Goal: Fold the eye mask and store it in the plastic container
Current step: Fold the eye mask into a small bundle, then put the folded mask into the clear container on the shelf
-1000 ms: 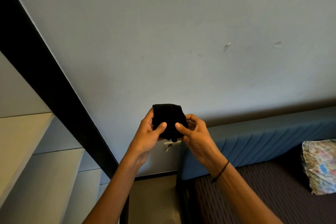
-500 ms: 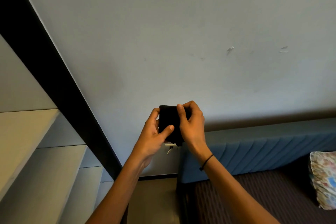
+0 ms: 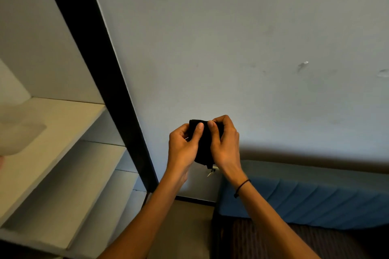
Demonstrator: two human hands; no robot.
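Note:
A black eye mask (image 3: 203, 147), folded into a small bundle, is held up in front of the pale wall. My left hand (image 3: 182, 148) grips its left side with the thumb pressed on the front. My right hand (image 3: 226, 146) grips its right side, thumb next to the left thumb. A small pale tag hangs below the mask. A blurred translucent plastic container (image 3: 19, 132) lies on the upper shelf at the far left.
White shelves (image 3: 63, 153) with a black upright frame (image 3: 109, 82) fill the left side. A blue padded headboard (image 3: 315, 202) and a dark striped bed (image 3: 263, 239) are at the lower right. Bare floor shows between shelves and bed.
The view has swung left, bringing the shelves and the container into sight and losing the pillow. Both hands have closed tighter on the mask, thumbs now side by side on its front.

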